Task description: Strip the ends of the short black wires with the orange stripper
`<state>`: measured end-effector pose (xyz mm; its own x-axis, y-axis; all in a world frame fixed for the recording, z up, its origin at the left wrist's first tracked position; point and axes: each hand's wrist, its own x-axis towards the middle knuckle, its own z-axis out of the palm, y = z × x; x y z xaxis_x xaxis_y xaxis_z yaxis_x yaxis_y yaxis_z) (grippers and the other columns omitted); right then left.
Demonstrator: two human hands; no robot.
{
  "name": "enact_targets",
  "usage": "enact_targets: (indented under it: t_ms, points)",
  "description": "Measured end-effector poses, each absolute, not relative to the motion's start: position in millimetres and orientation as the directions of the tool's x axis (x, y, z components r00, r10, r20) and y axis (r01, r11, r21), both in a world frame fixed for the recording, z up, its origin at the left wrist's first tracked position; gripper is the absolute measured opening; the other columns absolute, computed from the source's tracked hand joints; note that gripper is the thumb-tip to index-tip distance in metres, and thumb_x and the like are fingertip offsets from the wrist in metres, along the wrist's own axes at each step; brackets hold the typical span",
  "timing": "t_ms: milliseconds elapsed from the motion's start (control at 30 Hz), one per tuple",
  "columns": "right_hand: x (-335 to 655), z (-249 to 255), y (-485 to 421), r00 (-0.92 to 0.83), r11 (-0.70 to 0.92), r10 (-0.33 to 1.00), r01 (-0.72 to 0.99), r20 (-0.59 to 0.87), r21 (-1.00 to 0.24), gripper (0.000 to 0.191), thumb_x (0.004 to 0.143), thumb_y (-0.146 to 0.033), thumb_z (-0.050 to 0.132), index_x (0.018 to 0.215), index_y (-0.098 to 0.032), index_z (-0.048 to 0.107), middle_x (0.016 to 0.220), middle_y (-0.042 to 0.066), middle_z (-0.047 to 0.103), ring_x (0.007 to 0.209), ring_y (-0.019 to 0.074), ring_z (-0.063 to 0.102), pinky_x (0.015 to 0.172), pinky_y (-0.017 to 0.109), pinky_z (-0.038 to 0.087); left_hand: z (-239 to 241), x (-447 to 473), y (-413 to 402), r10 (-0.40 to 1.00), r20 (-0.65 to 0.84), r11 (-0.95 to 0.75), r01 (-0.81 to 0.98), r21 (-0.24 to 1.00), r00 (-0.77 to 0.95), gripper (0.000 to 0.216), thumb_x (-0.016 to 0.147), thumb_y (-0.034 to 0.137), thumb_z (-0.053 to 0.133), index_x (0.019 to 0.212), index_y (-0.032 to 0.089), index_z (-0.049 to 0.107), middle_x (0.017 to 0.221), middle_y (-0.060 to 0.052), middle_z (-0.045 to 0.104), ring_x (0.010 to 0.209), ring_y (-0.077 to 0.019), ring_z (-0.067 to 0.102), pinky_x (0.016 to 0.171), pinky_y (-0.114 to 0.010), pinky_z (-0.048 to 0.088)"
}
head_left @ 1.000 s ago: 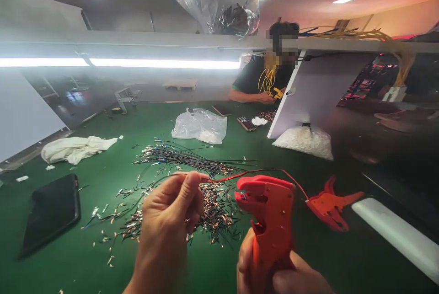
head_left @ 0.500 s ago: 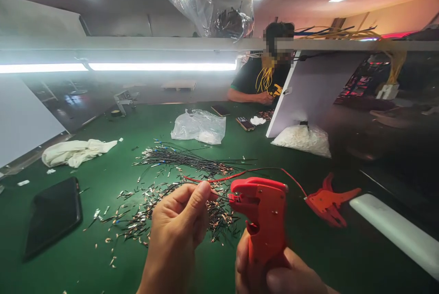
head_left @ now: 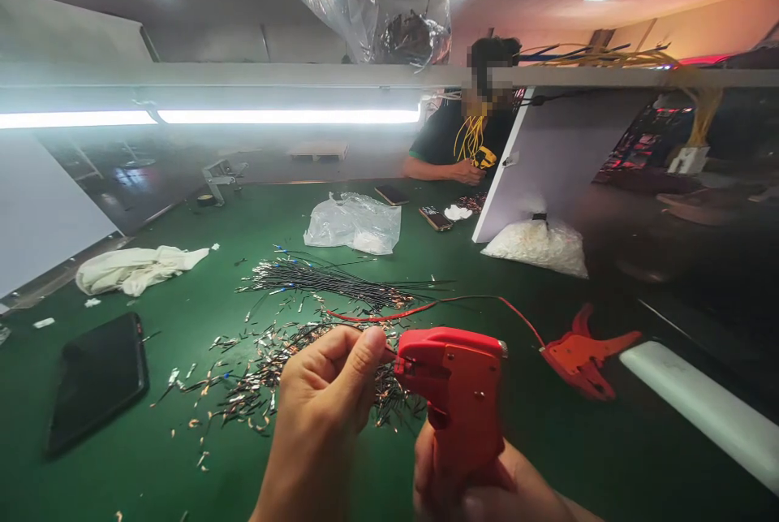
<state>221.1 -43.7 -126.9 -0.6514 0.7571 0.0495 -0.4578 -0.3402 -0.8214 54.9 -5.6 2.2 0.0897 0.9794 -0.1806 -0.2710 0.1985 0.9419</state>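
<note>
My left hand [head_left: 329, 392] pinches a thin dark wire [head_left: 390, 354] between thumb and forefinger. The wire's end goes into the front of a red wire stripper [head_left: 466, 400]. My right hand [head_left: 517, 481] is wrapped around the stripper's handle, and its jaws look closed. Behind and below my left hand lies a scattered heap of short wire offcuts [head_left: 256, 380]. Beyond that is a bundle of black wires [head_left: 329, 282] with metal-tipped ends. A red wire [head_left: 402, 313] runs across the table to a second red-orange tool [head_left: 587, 355] on the right.
On the green table [head_left: 200, 327] lie a black phone [head_left: 97, 384], a white cloth [head_left: 137, 269], a clear plastic bag [head_left: 353, 223] and a bag of white pieces [head_left: 535, 246]. A white bar [head_left: 699, 416] lies at right. A co-worker [head_left: 454, 136] sits beyond, holding a yellow tool.
My left hand has shifted slightly right and the stripper slightly left and down, so they are closer together. The stripper's jaws, apart before, now look closed, and its handle looks squeezed.
</note>
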Motion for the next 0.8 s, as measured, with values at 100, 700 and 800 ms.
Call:
enact_targets:
  t_ms: [100, 700, 800]
  points:
    - [220, -129, -45, -0.618, -0.306, 0.784, -0.457, 0.051, -0.835, 0.037, 0.074, -0.046, 0.076, 0.089, -0.014, 0.066, 0.072, 0.001, 0.062, 0.059, 0.0119, 0.051, 0.061, 0.027, 0.045, 1, 54, -6, 0.986, -0.160, 0.169, -0.250, 0.953, 0.057, 0.043, 0.076, 0.050, 0.077, 0.063, 0.016, 0.056, 0.049, 0.009, 0.032, 0.047, -0.0051, 0.018, 0.042, -0.018, 0.016]
    - [220, -112, -52, -0.522, -0.296, 0.853, -0.490, 0.004, -0.820, 0.040, 0.076, -0.051, 0.079, 0.078, -0.018, 0.055, 0.057, -0.007, 0.049, 0.048, 0.0080, 0.036, 0.048, 0.025, 0.031, 1, 51, -6, 0.998, -0.040, 0.038, 0.039, 0.999, 0.047, 0.042, 0.085, 0.048, 0.063, 0.059, 0.017, 0.055, 0.050, 0.008, 0.029, 0.046, -0.0071, 0.020, 0.039, -0.020, 0.017]
    - [219, -109, -52, -0.503, -0.311, 0.864, -0.530, -0.002, -0.789, 0.041, 0.073, -0.046, 0.083, 0.075, -0.020, 0.052, 0.056, -0.008, 0.044, 0.047, 0.0068, 0.033, 0.045, 0.023, 0.027, -3, 50, -4, 0.996, -0.051, 0.047, 0.058, 0.997, 0.071, 0.041, 0.087, 0.050, 0.061, 0.063, 0.017, 0.057, 0.051, 0.008, 0.029, 0.046, -0.0072, 0.020, 0.039, -0.021, 0.017]
